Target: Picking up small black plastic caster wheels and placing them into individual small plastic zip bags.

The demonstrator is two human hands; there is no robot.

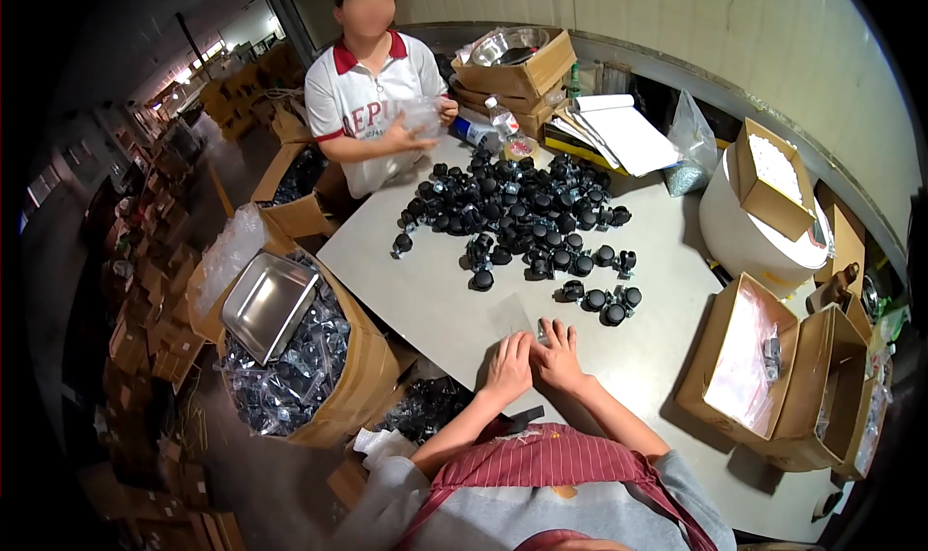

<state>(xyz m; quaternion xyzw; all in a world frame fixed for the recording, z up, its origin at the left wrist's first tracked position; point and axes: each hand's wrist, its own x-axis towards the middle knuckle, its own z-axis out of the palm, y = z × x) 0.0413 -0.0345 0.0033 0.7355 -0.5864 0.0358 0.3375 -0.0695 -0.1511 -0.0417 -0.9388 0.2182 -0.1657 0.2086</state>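
Cluttered warehouse point(280, 474), pale table point(396, 290); clear plastic bag point(507, 313) lies toward the near edge, just short of the black twin-wheel casters point(541, 198); left hand point(510, 365) over its near end, right hand point(561, 360) just beside, slightly spread; can't tell if either grip pinches it; thin plastic could slip or crease if held loosely; nearest casters might roll if knocked.

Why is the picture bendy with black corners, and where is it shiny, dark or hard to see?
Head view: the wide fisheye lens bends the wall's straight lines and leaves black corners; head view: the metal pan shines, while the far-left floor is dim; head view: the clear plastic near the left hand looks faint against the pale table.
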